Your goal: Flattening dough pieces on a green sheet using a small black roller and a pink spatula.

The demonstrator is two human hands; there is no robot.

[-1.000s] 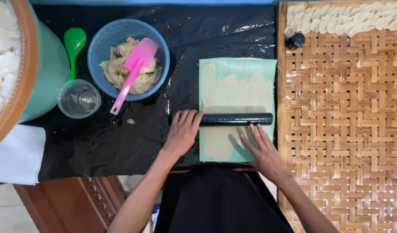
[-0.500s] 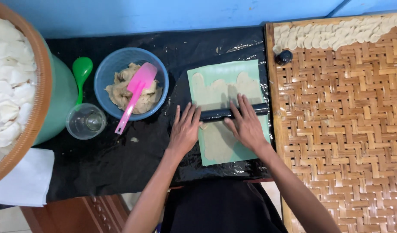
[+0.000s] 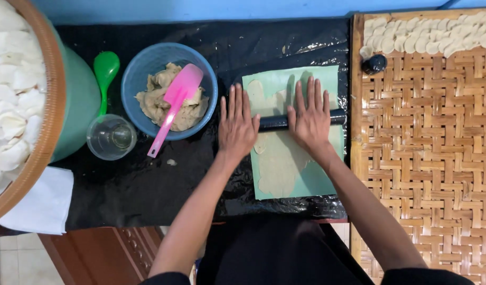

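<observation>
Looking down now, I've got both palms flat on the black cylindrical rolling pin (image 3: pixel 274 122), which lies crosswise over the pale green rectangular sheet (image 3: pixel 322 182) with a thin, flattened layer of beige dough (image 3: pixel 277 169) spread along it. My left hand (image 3: pixel 237 126) presses down on the pin's left end, fingers spread and stretched forward, not curled around anything; my right hand (image 3: pixel 309 119) does the same further along, fingers splayed and pointing away from me, the pin's far end poking out just past it. Open hands, then, bearing down rather than gripping. The sheet sits on the black plastic covering (image 3: pixel 148 190) over the table. Just left of my left hand is the round blue plastic bowl (image 3: pixel 134 79) with a lump of beige dough in it, and a pink plastic spatula (image 3: pixel 174 105) leaning out over its rim. Beside that bowl, a small clear glass cup (image 3: pixel 111 137) and a bright green plastic spoon (image 3: pixel 104 71). To my right lies a woven bamboo tray (image 3: pixel 428 174), with a row of small pale dough pieces (image 3: pixel 428 37) laid along its far edge and a small dark round cap (image 3: pixel 374 64) near the corner.
</observation>
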